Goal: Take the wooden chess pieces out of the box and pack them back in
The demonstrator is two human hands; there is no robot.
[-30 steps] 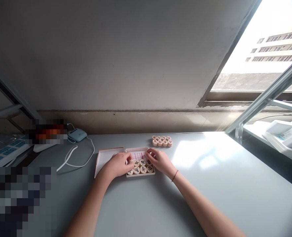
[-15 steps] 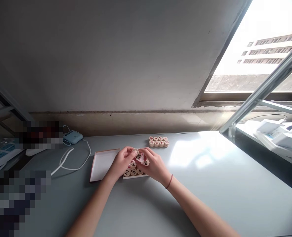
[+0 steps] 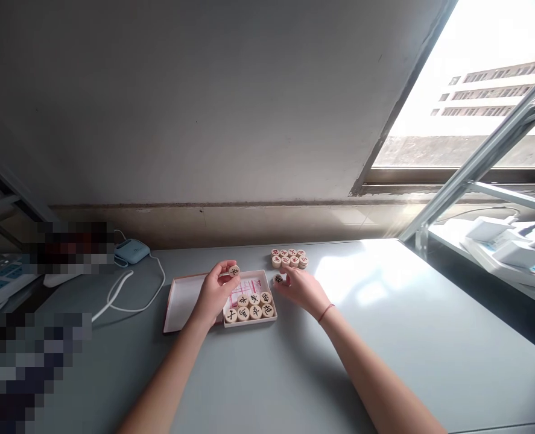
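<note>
My left hand [image 3: 215,292] is closed on a round Chinese chess piece [image 3: 234,271] with a black character, held above the left part of an open shallow box [image 3: 250,323]. Two rows of black-marked chess pieces [image 3: 255,311] fill the near half of that box; a pink-printed paper shows in its far half. To the right of the box, my right hand [image 3: 301,289] pinches another black-marked chess piece [image 3: 278,279] at or just above the table. Beyond it, several red-marked chess pieces [image 3: 289,259] stand grouped in two rows.
A box lid [image 3: 188,301] lies inside-up against the box's left side. Farther left are a light blue device [image 3: 132,251] and a white cable [image 3: 134,309] on the grey table [image 3: 385,337]. White adapters [image 3: 527,256] rest on a shelf at the right, beside a metal frame.
My hands have moved apart from over the box. The right has gone right with one chess piece, beside the box; the left has shifted left and up with another. More of the box shows.
</note>
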